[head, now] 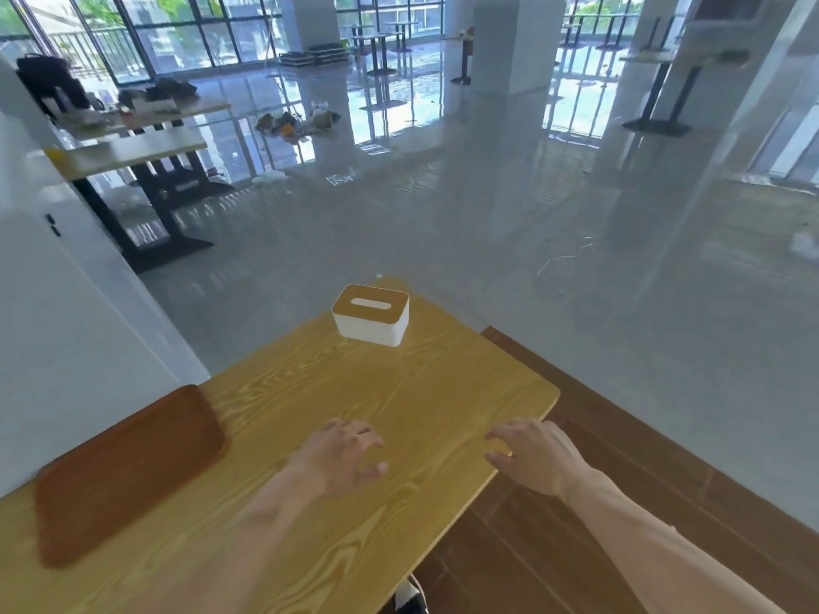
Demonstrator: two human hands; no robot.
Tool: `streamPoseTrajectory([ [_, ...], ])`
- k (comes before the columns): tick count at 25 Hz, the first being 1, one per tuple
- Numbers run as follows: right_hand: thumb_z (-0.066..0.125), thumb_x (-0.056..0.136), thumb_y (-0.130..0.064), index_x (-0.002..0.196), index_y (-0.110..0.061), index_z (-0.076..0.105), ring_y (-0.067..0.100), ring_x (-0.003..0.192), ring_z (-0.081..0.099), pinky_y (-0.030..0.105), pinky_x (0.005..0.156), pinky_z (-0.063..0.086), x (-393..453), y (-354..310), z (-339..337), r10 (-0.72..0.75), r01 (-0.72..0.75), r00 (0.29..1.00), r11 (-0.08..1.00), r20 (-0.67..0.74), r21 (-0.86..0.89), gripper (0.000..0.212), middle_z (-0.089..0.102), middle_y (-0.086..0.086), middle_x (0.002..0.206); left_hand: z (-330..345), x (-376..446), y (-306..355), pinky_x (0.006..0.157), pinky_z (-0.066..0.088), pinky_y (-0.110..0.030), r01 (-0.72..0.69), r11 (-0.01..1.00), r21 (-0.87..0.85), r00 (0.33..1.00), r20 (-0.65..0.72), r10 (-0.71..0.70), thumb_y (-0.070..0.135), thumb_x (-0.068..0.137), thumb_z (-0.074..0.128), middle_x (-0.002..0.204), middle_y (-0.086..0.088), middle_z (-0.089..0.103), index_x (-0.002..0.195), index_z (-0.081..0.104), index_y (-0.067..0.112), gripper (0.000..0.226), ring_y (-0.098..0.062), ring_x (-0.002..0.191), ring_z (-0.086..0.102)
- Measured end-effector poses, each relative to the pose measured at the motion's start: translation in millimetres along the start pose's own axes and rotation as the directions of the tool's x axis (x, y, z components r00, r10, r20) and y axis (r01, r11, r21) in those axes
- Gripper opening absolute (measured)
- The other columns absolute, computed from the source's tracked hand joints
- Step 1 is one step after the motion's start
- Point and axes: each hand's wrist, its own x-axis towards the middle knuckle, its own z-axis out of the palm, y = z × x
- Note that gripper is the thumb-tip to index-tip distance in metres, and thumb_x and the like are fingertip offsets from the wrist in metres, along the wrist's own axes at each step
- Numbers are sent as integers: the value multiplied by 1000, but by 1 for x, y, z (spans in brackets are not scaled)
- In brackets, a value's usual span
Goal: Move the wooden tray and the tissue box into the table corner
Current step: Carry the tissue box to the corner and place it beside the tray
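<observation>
Nearest us, a shoe (410,596) shows just below the counter's (399,418) near edge, on a brown plank floor (576,516). We see both bare forearms reach forward over the yellow wood-grain counter. The left hand (341,456) hovers over the middle of the counter, fingers spread and slightly curled, its grip open and empty; we cannot tell whether the fingertips touch the surface. The right hand (532,456) sits at the counter's right edge, fingers likewise spread, grip open and holding nothing; whether it rests on the edge is unclear because of blur. To the left, the tray (128,474), dark brown with rounded corners, lies flat along the counter's left side, close against the white wall (66,325), well apart from both hands. Farther on, the tissue box (371,315), white with a tan lid and a slot on top, stands upright near the counter's far end, just short of the far corner and apart from the tray. Beyond the counter the plank floor gives way to a glossy grey floor (443,223) with a thin white cord (565,257) lying on it. At far left we note other tables (133,148) with dark frames, one carrying clutter and a black bag (51,84). White pillars (509,42) and tall windows (186,33) close the far side.
</observation>
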Motion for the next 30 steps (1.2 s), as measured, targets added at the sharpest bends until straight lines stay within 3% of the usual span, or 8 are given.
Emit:
streamPoseTrajectory([
  [8,43,97,-48,133,-30,55,23,117,55,42,97,43,127,7,-12,-49,58,995,993,88,-100,42,62,-1,129,-28,85,-51,122,19,-44,103,995,-3,994,30,-103,60,98,41,154,2,45,145,48,30,56,-22,143,39],
  [15,47,94,-58,137,-32,52,24,124,52,43,101,41,258,-6,-31,-41,59,990,989,138,-133,51,58,-3,137,-78,164,-126,119,25,-49,187,980,72,970,141,-196,60,98,43,156,-4,41,151,42,27,62,-27,145,35],
  [20,54,87,-66,144,-32,42,26,130,45,47,106,38,333,-21,-39,-72,88,991,986,117,-142,68,50,-1,144,-103,226,-163,121,23,-50,197,972,126,971,110,-211,62,94,48,159,-1,38,152,36,30,68,-25,146,34],
  [25,58,77,-76,156,-26,11,31,150,13,55,115,26,409,-29,-40,-76,90,989,991,128,-102,104,21,6,163,-121,291,-191,125,6,-54,177,981,77,983,37,-180,65,81,66,170,2,10,159,12,34,100,-24,156,-1],
  [30,62,66,-82,156,-23,-12,31,152,-11,61,119,6,463,-35,-21,-72,90,972,993,226,-71,131,-10,5,167,-116,346,-204,122,-5,-61,138,975,176,974,155,-166,69,66,78,167,6,-23,156,-17,37,135,-23,154,-20],
])
